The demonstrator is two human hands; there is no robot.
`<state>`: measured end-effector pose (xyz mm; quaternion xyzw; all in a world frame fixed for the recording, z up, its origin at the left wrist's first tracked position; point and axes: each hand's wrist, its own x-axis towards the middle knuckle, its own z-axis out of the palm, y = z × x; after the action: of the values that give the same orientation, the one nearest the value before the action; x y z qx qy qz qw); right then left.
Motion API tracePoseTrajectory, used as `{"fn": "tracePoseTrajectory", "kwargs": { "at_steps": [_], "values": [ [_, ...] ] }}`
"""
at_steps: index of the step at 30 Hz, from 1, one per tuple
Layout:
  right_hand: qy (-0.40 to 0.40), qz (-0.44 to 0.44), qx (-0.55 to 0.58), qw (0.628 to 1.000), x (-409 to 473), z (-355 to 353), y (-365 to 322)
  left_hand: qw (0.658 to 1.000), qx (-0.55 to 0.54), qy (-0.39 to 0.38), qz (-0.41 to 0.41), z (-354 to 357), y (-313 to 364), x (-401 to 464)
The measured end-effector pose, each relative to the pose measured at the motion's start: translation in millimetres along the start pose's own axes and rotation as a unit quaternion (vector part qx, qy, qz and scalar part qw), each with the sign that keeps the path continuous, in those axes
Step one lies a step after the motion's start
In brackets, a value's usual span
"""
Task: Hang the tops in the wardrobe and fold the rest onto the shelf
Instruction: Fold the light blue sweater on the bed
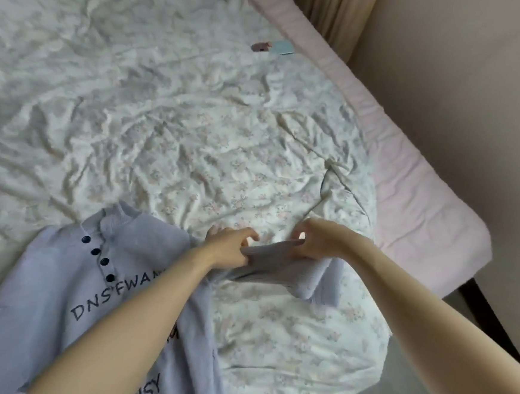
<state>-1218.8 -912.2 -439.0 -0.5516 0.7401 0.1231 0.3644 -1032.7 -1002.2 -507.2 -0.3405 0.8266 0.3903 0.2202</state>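
Here, a pale blue knitted top (58,289) lies face up on the bed, on a crumpled floral quilt (225,150), with its collar pointing away from the person. Four dark buttons (98,258) run down from the collar, and dark letters are printed on the chest; the left forearm covers a part of the words, so only pieces can be read. The lower part of the top is cut off by the bottom edge of the view.

The right sleeve of the top (281,270) is lifted off the quilt and stretched between both hands. The left hand (230,244) pinches the sleeve with thumb and curled fingers near the shoulder side. The right hand (320,239) pinches the cuff end; its fingertips are partly hidden behind the fabric, so how many fingers grip is hard to tell.

Further away on the quilt, near the pink mattress edge (409,183), lies a small light blue flat thing (281,47) with a small pinkish object just beside it; both are too blurred to identify, perhaps a phone.
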Motion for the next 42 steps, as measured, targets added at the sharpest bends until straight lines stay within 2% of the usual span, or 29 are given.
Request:
{"fn": "tracePoseTrajectory", "kwargs": {
  "at_steps": [3, 6, 11, 13, 15, 17, 18, 19, 21, 23, 25, 28, 30, 33, 35, 40, 42],
  "values": [
    [-0.072, 0.018, -0.078, 0.994, -0.1, -15.8, 21.1, 0.997, -0.062, -0.016, 0.030, -6.2, 2.8, 17.1],
    [-0.037, 0.042, -0.055, 0.997, -1.1, -10.4, 49.3, 0.997, -0.076, -0.026, 0.020, -2.0, -2.8, 25.8],
    [0.163, 0.030, -0.037, 0.986, -0.2, 6.1, 78.7, 0.989, -0.003, -0.127, -0.071, 6.4, -16.9, 29.0],
    [0.265, -0.028, -0.104, 0.958, 1.6, 6.4, 83.3, 0.985, 0.106, -0.105, -0.082, 5.2, -23.2, 26.9],
    [0.378, -0.090, -0.177, 0.904, 4.4, 4.1, 87.6, 0.981, 0.176, -0.044, -0.074, 3.7, -28.7, 26.7],
    [0.465, -0.107, -0.188, 0.859, 6.5, 3.4, 90.4, 0.984, 0.167, 0.002, -0.055, 0.7, -32.0, 25.0],
    [0.483, -0.100, -0.183, 0.851, 8.6, 5.7, 92.4, 0.987, 0.150, 0.012, -0.048, -0.3, -33.2, 24.0],
    [0.487, -0.077, -0.174, 0.852, 9.1, 9.7, 93.9, 0.991, 0.130, 0.015, -0.043, -0.8, -32.9, 23.1],
    [0.461, 0.007, -0.105, 0.881, 11.3, 26.3, 95.5, 0.995, 0.086, 0.015, -0.052, -2.4, -31.2, 22.0],
    [0.395, 0.111, 0.008, 0.912, 13.4, 48.0, 96.0, 0.997, 0.034, 0.009, -0.069, -2.2, -29.7, 25.2],
    [0.338, 0.176, 0.120, 0.917, 17.3, 67.8, 97.8, 0.997, 0.009, 0.012, -0.070, 0.9, -28.1, 30.0],
    [0.314, 0.214, 0.294, 0.877, 26.2, 80.3, 98.4, 0.997, -0.039, 0.025, -0.070, 6.9, -27.7, 37.7],
    [0.317, 0.232, 0.348, 0.851, 34.0, 80.4, 99.5, 0.994, -0.070, 0.030, -0.074, 11.4, -27.8, 44.8],
    [0.310, 0.256, 0.386, 0.830, 46.7, 69.4, 101.8, 0.989, -0.112, 0.045, -0.090, 14.1, -24.2, 52.1],
    [0.302, 0.270, 0.394, 0.825, 57.8, 60.7, 105.1, 0.987, -0.130, 0.022, -0.095, 17.9, -19.4, 61.3],
    [0.300, 0.255, 0.418, 0.819, 82.4, 44.7, 106.5, 0.988, -0.137, -0.041, -0.051, 25.2, 14.7, 89.4],
    [0.305, 0.253, 0.461, 0.794, 91.5, 41.6, 107.2, 0.987, -0.153, -0.042, -0.039, 26.9, 28.7, 101.1]
  ]
}}
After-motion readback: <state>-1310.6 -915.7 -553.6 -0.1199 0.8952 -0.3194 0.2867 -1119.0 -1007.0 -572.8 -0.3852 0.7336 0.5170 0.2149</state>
